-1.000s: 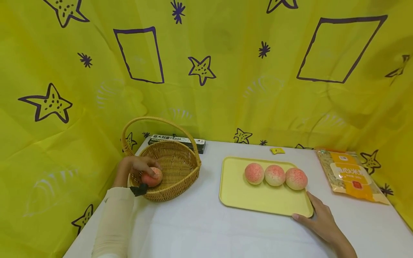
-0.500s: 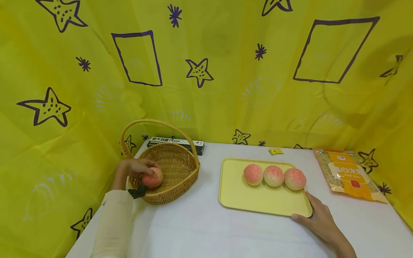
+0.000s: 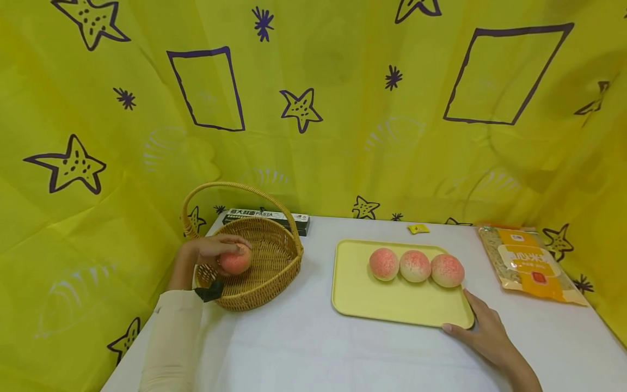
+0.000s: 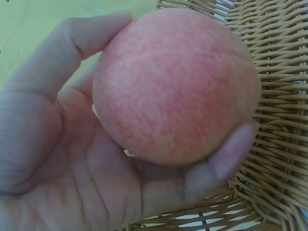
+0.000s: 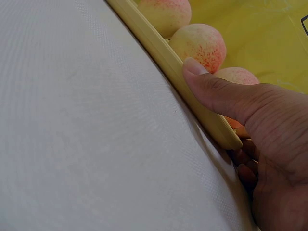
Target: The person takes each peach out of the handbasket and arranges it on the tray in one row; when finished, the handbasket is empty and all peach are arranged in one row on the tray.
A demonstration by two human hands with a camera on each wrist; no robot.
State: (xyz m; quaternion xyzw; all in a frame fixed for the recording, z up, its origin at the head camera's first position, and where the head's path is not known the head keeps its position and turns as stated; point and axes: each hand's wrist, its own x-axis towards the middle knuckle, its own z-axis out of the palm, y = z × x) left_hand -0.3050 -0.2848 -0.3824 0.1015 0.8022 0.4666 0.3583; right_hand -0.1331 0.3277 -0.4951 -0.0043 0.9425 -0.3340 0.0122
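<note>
In the head view, my left hand (image 3: 211, 247) holds a pinkish-red peach (image 3: 235, 262) inside a wicker basket (image 3: 275, 283) with a tall arched handle. The left wrist view has the thumb and fingers curled round the peach (image 4: 178, 86), with woven wicker behind it. My right hand (image 3: 490, 329) grips the near right corner of a yellow tray (image 3: 392, 302). Its thumb (image 5: 216, 91) lies along the rim and its other fingers curl at the corner, partly hidden. Three peaches sit in a row on the tray: left (image 3: 384, 264), middle (image 3: 415, 266) and right (image 3: 448, 270).
Behind the basket lies a dark pasta box (image 3: 294, 222). A small yellow packet (image 3: 418, 229) is past the tray. To the right rests a clear and orange bag of grain (image 3: 531, 264). A yellow patterned curtain (image 3: 333, 152) encloses the white table (image 3: 303, 337).
The left hand has moved the peach slightly right and up within the basket. The right hand stays at the tray corner. The head view has shifted a little.
</note>
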